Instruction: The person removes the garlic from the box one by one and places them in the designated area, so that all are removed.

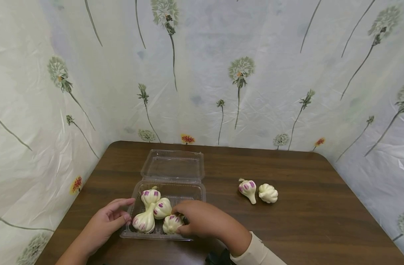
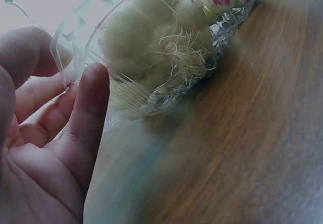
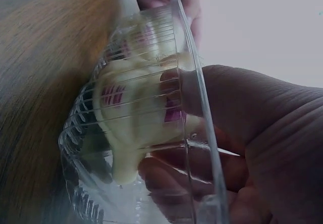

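A clear plastic clamshell container (image 1: pixel 192 188) lies with its lid folded back on the table, and several garlic bulbs are inside. My left hand (image 1: pixel 104 222) pinches its left rim between thumb and fingers; the left wrist view shows a bulb with dry roots (image 2: pixel 151 37) behind the plastic there. Reaching into the front right part, my right hand (image 1: pixel 208 222) grips a purple-streaked garlic bulb (image 1: pixel 172 224). Through the ribbed wall, the right wrist view shows that bulb (image 3: pixel 139 100) with thumb and fingers around it. Beside it are a bulb (image 1: pixel 162 208), another (image 1: pixel 150 196) and a third (image 1: pixel 144 222).
Right of the container, a purple-streaked garlic bulb (image 1: pixel 248 189) and a plain cream one (image 1: pixel 268 193) lie on the brown wooden table (image 1: pixel 308 221). The clear lid (image 1: pixel 173 164) extends toward the back edge. A flower-printed sheet (image 1: pixel 202 73) hangs behind and at both sides.
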### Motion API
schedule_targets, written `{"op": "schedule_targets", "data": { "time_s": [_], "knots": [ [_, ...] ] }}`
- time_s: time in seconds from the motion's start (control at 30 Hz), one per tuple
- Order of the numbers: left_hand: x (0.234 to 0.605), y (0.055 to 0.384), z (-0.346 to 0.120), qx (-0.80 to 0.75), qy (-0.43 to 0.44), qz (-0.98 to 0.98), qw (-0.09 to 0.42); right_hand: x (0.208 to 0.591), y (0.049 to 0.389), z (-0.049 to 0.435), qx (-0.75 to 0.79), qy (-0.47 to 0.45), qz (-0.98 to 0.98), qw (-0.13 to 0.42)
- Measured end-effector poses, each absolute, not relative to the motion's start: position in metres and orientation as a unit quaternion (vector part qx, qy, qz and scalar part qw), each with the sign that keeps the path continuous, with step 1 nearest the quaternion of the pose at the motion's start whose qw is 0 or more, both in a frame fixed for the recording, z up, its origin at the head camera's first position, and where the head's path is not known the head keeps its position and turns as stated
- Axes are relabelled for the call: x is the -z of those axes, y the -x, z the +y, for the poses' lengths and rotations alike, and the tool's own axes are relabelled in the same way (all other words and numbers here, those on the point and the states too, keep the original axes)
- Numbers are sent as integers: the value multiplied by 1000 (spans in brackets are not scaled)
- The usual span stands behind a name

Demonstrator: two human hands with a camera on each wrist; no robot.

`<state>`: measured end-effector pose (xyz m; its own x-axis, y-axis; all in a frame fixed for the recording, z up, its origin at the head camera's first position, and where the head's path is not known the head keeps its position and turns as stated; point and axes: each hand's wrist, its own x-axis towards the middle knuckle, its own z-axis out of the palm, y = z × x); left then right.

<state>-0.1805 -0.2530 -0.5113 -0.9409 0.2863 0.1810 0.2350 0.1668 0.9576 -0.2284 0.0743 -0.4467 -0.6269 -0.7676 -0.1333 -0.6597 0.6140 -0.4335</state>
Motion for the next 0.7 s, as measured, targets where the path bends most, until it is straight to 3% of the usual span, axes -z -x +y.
{"op": "schedule_targets", "data": {
  "time_s": [0.7],
  "knots": [
    [513, 181, -253, -626, -178, 759, 17, 443, 227, 72, 171, 422, 880, 137]
  ]
}}
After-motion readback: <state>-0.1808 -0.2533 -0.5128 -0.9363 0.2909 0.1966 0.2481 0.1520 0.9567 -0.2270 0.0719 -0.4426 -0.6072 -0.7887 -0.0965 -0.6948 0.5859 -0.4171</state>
